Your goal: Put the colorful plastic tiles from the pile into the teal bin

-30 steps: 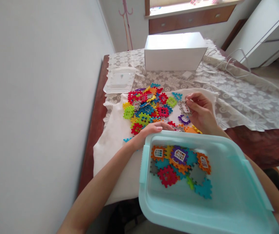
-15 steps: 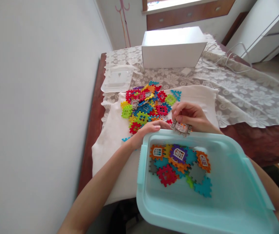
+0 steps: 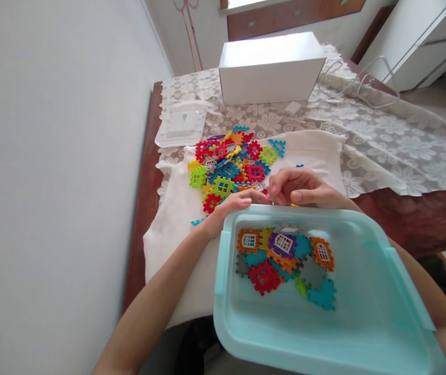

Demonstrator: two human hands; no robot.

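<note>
Resting on the bin (image 3: 223,260) rim, left hand (image 3: 230,204) lies flat, empty; right hand (image 3: 298,188) fingers curled together, contents unclear; tipping could spill tiles (image 3: 285,258).

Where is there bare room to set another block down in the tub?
The near half of the teal tub, toward the person, is bare. Its far end is crowded with blocks. The white cloth left of the block pile is also bare.

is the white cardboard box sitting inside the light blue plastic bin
No, the white cardboard box stands far back on the lace tablecloth, outside the light blue plastic bin.
</note>
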